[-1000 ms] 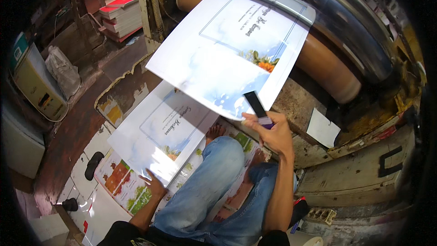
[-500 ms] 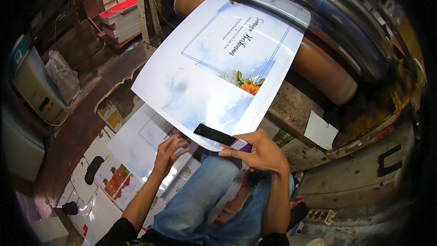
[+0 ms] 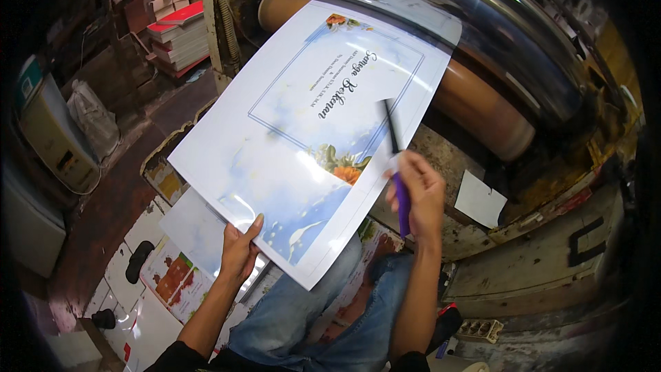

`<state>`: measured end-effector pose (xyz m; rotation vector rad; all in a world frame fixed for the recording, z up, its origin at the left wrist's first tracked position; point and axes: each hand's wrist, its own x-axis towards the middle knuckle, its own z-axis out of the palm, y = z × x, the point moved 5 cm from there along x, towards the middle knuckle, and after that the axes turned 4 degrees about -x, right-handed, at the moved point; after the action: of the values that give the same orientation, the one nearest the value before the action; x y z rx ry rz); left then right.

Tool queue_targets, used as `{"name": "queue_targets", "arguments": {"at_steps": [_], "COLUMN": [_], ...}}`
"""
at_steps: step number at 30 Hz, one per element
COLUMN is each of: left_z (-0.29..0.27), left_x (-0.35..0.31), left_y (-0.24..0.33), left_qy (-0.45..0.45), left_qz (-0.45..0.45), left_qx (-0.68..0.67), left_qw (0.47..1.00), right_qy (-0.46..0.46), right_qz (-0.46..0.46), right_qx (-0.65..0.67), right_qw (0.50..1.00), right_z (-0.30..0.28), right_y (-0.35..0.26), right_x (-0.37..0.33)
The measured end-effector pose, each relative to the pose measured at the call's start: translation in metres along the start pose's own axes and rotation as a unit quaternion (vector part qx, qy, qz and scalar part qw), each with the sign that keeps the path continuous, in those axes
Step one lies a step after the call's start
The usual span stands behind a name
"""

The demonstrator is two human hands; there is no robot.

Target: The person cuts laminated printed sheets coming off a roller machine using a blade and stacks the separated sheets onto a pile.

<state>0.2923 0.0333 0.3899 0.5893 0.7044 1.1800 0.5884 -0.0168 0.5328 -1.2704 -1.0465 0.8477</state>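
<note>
A large glossy printed sheet (image 3: 227,145), with blue watercolour patches, a frame of lines and orange flowers, hangs from between the rollers toward my lap. My left hand (image 3: 239,251) grips its near edge, thumb on top and fingers underneath. In my right hand (image 3: 421,193) is a knife (image 3: 402,203) with a purple handle and a long dark blade. The blade points away from me, over the sheet's right side; whether it touches the sheet I cannot tell. Below, partly hidden by the hanging sheet, lies another printed sheet (image 3: 196,231).
A shiny metal roller (image 3: 537,48) and a brown roller (image 3: 482,107) span the far side. A white paper piece (image 3: 480,198) lies on the machine's ledge at right. Stacked red-covered books (image 3: 180,38) stand far left. A power strip (image 3: 480,331) is at lower right.
The sheet has come farther down toward me. My left hand has taken hold of its near edge. My right hand has moved up and right, and the knife now points away instead of left.
</note>
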Motion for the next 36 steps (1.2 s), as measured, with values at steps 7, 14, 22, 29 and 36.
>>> {"name": "queue_targets", "arguments": {"at_steps": [7,14,22,29,36], "left_z": [-0.010,-0.026,-0.034,-0.041,-0.096], "left_x": [0.003,0.007,0.005,0.006,0.010], "left_y": [-0.012,-0.014,-0.020,-0.025,-0.037], "left_qy": [0.011,0.034,0.047,0.054,0.070], "left_qz": [-0.052,-0.056,-0.117,-0.127,-0.130], "left_qx": [0.040,0.033,0.050,0.052,0.071], "left_qw": [0.998,0.997,0.991,0.989,0.986], "right_qy": [0.266,0.274,0.221,0.115,0.283], "right_qz": [-0.037,-0.024,-0.066,-0.030,0.007], "right_qx": [0.183,0.009,-0.122,-0.193,-0.039], "right_qw": [0.946,0.961,0.965,0.974,0.958], "right_z": [-0.072,-0.116,-0.191,-0.194,-0.169], "right_y": [0.039,0.047,0.039,0.078,0.099], "right_x": [0.040,0.107,0.230,0.248,0.249]}}
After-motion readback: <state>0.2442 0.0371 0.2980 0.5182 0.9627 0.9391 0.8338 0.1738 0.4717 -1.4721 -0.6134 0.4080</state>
